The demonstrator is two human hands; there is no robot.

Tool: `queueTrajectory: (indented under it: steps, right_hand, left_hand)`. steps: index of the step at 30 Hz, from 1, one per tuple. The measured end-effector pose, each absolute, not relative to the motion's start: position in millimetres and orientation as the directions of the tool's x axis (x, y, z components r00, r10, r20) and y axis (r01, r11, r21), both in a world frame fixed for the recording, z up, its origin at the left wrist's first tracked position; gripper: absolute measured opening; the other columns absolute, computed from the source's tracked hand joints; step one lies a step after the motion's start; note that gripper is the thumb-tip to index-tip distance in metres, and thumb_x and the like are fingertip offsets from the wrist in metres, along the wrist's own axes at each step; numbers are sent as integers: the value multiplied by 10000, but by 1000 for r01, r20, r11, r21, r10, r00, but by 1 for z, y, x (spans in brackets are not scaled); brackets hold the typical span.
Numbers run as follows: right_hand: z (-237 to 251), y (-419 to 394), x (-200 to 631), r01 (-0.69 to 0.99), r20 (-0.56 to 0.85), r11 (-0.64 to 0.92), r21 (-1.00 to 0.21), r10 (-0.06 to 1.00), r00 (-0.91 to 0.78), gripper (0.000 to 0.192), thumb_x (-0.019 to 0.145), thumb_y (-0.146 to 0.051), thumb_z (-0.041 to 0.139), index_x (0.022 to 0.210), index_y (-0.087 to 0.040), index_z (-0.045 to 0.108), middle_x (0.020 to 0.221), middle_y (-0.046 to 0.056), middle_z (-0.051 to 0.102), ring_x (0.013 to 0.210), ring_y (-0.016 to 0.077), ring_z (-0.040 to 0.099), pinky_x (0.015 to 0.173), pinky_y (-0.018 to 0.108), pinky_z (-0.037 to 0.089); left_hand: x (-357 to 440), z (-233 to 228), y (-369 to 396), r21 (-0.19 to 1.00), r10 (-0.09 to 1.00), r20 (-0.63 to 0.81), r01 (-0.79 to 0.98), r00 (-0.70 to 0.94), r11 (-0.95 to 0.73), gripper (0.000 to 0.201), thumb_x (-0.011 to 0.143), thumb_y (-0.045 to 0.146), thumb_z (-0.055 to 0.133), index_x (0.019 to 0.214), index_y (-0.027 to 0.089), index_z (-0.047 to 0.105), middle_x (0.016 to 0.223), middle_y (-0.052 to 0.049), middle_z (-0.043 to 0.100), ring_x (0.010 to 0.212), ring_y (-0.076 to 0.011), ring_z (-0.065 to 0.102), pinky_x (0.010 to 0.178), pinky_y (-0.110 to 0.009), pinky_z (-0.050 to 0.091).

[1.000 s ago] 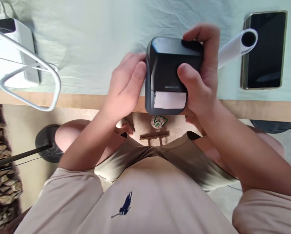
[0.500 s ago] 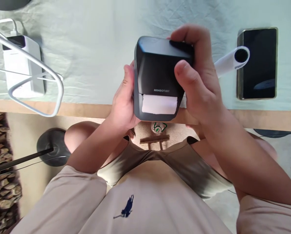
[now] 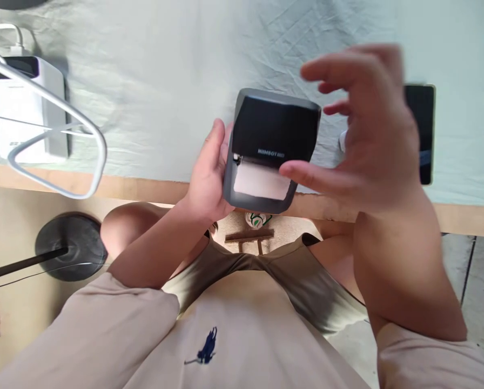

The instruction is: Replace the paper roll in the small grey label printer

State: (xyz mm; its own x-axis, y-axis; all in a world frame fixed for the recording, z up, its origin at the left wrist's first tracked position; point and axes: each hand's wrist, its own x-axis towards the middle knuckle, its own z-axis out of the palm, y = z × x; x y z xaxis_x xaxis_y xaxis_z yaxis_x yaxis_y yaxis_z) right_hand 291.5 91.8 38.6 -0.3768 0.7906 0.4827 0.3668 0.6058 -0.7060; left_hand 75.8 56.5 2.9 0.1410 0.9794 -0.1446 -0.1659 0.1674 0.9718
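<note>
A black and grey NIIMBOT label printer (image 3: 275,127) rests in my left hand (image 3: 209,173), which grips its left side from beneath, thumb pointing up along the edge. White label paper (image 3: 261,181) shows in the slot at its near end, and the black lid stands slightly raised above the paper. My right hand (image 3: 371,124) is off to the right, fingers curved and spread, somewhat blurred. Its thumb tip lies over the printer's lower right corner; whether it touches is unclear. Behind the right hand a white paper roll (image 3: 342,141) is mostly hidden.
A phone (image 3: 427,135) lies on the cloth, partly behind my right hand. At the left stand a white power bank (image 3: 27,116) and a looped white cable (image 3: 98,156). The wooden table edge (image 3: 156,183) runs before me. Below are a bottle (image 3: 256,220) and a black round stand base (image 3: 74,246).
My right hand has let go of the printer and moved right with its fingers spread. The lid has lifted a little at the paper slot, and the printer is tipped lower.
</note>
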Motion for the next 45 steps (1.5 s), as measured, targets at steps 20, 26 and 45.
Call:
queueTrajectory:
  steps: [20, 26, 45]
  right_hand:
    - [70, 77, 286, 848, 76, 428, -313, 901, -427, 322, 939, -292, 687, 1241, -313, 798, 797, 16, 705, 691, 162, 540, 672, 315, 252]
    - [84, 75, 269, 920, -82, 359, -159, 923, -375, 211, 940, -362, 698, 1122, -339, 804, 1150, 8, 805, 713, 159, 513, 658, 341, 175]
    - [73, 74, 317, 176, 117, 106, -979, 992, 50, 396, 850, -310, 715, 1244, -322, 684, 1015, 17, 651, 632, 74, 461, 466, 248, 340]
  left_hand:
    - [82, 0, 46, 855, 962, -180, -451, 207, 257, 272, 1137, 435, 680, 1352, 269, 682, 1298, -44, 784, 1539, -303, 709, 1184, -445, 692]
    - [87, 13, 39, 783, 952, -253, -542, 172, 306, 280, 1112, 381, 769, 1325, 199, 747, 1233, -97, 808, 1641, -389, 615, 1314, -489, 614]
    - [85, 0, 47, 720, 970, -183, -650, 162, 244, 262, 1142, 456, 725, 1147, 204, 799, 1228, -87, 848, 1562, -347, 701, 1248, -446, 667]
